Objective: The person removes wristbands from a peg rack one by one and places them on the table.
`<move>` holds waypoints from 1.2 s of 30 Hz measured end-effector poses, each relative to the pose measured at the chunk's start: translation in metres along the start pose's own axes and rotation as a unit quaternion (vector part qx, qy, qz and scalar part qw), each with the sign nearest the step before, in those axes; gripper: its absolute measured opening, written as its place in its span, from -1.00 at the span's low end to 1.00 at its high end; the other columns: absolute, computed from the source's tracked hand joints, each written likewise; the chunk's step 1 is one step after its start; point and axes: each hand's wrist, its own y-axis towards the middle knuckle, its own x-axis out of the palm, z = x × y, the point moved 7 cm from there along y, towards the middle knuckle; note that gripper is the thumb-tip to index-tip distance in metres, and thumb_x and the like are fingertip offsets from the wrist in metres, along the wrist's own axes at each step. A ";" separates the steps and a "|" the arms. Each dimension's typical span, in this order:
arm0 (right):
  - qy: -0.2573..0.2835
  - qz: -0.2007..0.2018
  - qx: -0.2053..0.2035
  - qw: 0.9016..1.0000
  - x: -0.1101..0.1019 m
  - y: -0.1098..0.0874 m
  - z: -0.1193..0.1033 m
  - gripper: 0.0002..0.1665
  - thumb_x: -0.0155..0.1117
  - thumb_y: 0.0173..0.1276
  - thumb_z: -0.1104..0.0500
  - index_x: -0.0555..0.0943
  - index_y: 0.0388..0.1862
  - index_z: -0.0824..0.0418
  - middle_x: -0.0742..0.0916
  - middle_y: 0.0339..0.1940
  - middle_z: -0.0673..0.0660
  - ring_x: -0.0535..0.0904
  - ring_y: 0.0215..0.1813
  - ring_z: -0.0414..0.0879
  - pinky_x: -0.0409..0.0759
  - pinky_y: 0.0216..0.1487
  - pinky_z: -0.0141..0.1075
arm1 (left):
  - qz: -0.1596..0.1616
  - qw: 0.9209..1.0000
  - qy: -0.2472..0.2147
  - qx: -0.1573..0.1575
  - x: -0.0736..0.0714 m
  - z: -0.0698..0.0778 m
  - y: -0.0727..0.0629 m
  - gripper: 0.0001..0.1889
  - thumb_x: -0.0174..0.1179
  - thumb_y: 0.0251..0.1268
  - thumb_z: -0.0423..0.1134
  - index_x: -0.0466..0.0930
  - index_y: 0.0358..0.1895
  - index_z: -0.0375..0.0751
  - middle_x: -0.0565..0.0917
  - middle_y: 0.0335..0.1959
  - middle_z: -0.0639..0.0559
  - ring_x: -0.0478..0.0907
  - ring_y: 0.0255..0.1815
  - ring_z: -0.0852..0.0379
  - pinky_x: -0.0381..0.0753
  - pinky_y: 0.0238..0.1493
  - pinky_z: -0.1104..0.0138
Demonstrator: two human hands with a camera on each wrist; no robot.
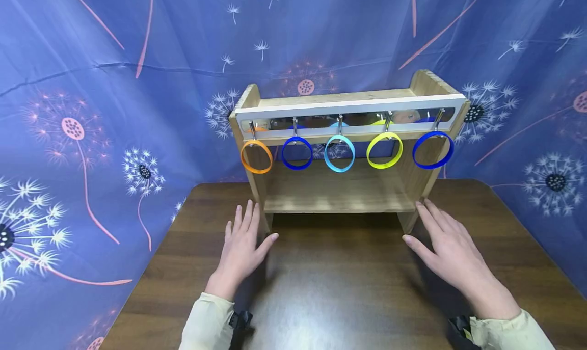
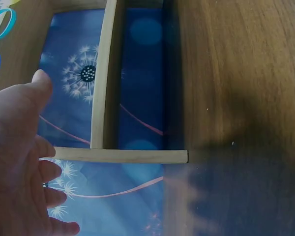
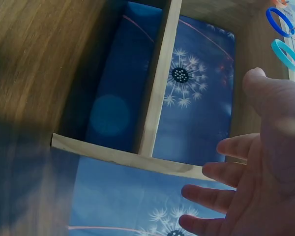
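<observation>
A small wooden shelf [image 1: 339,187] stands on the table, with a white-edged strip [image 1: 348,105] across its upper front. From hooks on the strip hang several rings: an orange ring [image 1: 257,157], a blue ring [image 1: 297,153], a light blue ring [image 1: 339,153], a yellow ring [image 1: 384,150] and a second blue ring [image 1: 433,150] at the right end. My left hand [image 1: 241,250] is by the shelf's lower left side, fingers straight, thumb apart, holding nothing. At the lower right side is my right hand [image 1: 449,248], fingers extended and likewise holding nothing. Whether the fingertips touch the wood I cannot tell.
The brown wooden table [image 1: 321,289] spreads in front of the shelf and to both sides. A blue curtain [image 1: 151,44] printed with dandelions hangs behind it. Each wrist wears a dark strap below the sleeve cuff.
</observation>
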 end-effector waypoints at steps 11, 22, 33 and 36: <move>0.013 -0.005 0.003 1.000 0.004 0.001 -0.003 -0.06 0.21 0.39 -0.14 0.11 0.53 0.31 0.29 0.45 0.44 0.24 0.36 0.42 0.07 0.32 0.23 | 0.015 0.999 -0.043 -0.029 0.003 -0.006 0.009 -0.14 -0.05 0.42 0.24 -0.05 0.54 -0.29 -0.03 0.56 -0.18 -0.13 0.55 -0.18 0.08 0.37 -0.16; 0.029 -0.006 -0.003 1.000 0.008 0.000 -0.007 -0.08 0.22 0.39 -0.11 0.12 0.53 0.31 0.32 0.45 0.41 0.26 0.35 0.41 0.11 0.30 0.23 | 0.042 0.993 -0.100 -0.036 0.002 -0.004 0.020 -0.16 0.01 0.45 0.13 -0.06 0.51 -0.39 0.09 0.51 -0.29 0.06 0.50 -0.19 0.13 0.40 -0.01; 0.064 -0.017 0.012 0.998 0.013 0.004 -0.018 -0.15 0.24 0.39 -0.09 0.21 0.48 0.31 0.42 0.37 0.41 0.35 0.28 0.40 0.26 0.15 0.23 | 0.121 0.974 -0.175 -0.078 -0.004 -0.009 0.036 -0.38 0.16 0.39 -0.09 0.25 0.40 -0.30 0.65 0.00 -0.30 0.62 -0.01 -0.24 0.51 -0.02 -0.08; 0.066 -0.015 0.015 0.998 0.013 0.006 -0.022 -0.18 0.24 0.39 -0.09 0.25 0.46 0.30 0.47 0.33 0.38 0.40 0.24 0.36 0.30 0.11 0.22 | 0.143 0.967 -0.190 -0.089 -0.005 -0.012 0.041 -0.50 0.19 0.36 -0.13 0.39 0.27 -0.29 0.71 -0.16 -0.22 0.66 -0.17 -0.18 0.54 -0.12 -0.06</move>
